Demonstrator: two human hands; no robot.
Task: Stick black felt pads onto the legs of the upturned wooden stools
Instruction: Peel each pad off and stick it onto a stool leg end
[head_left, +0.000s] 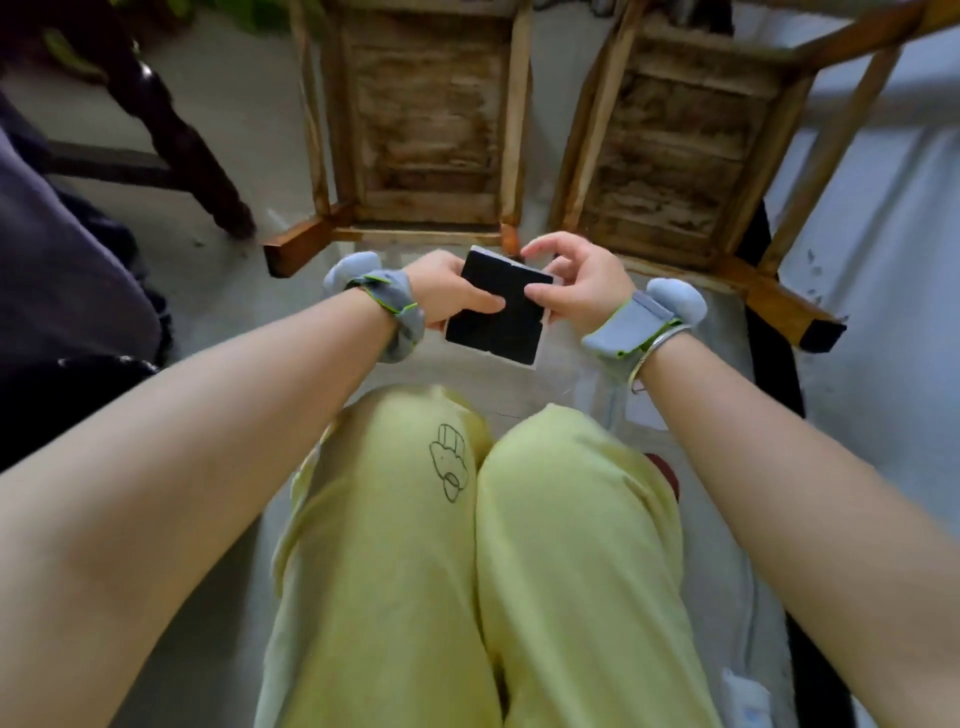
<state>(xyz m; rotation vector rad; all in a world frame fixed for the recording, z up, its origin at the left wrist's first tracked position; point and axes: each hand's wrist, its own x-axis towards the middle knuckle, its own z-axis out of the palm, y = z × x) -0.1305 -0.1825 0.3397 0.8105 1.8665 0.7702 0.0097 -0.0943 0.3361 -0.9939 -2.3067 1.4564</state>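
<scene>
A square sheet of black felt pads (496, 322) on white backing is held above my knees. My left hand (447, 296) grips its left edge, thumb lying across the black face. My right hand (576, 286) pinches the sheet's right edge with its thumb, the other fingers curled above the top corner. Two upturned wooden stools lie just beyond my hands: the left stool (426, 119) and the right stool (675, 140), their undersides facing me. The right stool's near right leg carries a black pad (823, 332) on its end. The left stool's near left leg end (283, 254) is bare wood.
A dark carved furniture leg (171, 130) stands on the grey floor at the left. Dark cloth (62, 249) lies at the far left edge. My knees in yellow trousers (467, 545) fill the foreground. A pale wall or sheet (893, 260) runs along the right.
</scene>
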